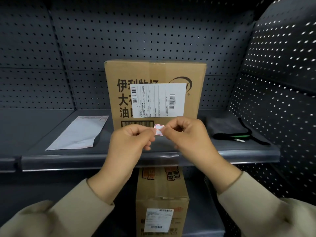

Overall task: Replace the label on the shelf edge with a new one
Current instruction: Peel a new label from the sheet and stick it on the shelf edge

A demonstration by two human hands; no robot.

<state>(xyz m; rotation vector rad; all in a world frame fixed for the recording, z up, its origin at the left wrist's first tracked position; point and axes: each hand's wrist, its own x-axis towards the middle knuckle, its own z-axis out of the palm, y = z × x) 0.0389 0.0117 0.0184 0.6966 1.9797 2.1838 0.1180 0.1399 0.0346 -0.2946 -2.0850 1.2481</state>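
A small white label [159, 129] with a red border is held up between both hands, in front of the lower part of a cardboard box. My left hand [131, 142] pinches its left edge and my right hand [187, 135] pinches its right edge. Both hands hover just above the shelf edge [68, 161], a grey strip with a clear plastic front that runs across the view. No label shows on the visible part of that strip. A label sheet [80, 132], mostly bare white backing with a few red-bordered labels along its far end, lies on the shelf at the left.
A large cardboard box [153, 74] with a white shipping label stands mid-shelf behind my hands. A folded dark cloth [230, 130] with a green tag lies at the right. A second cardboard box [162, 202] sits on the lower shelf. Perforated grey panels form the back and right walls.
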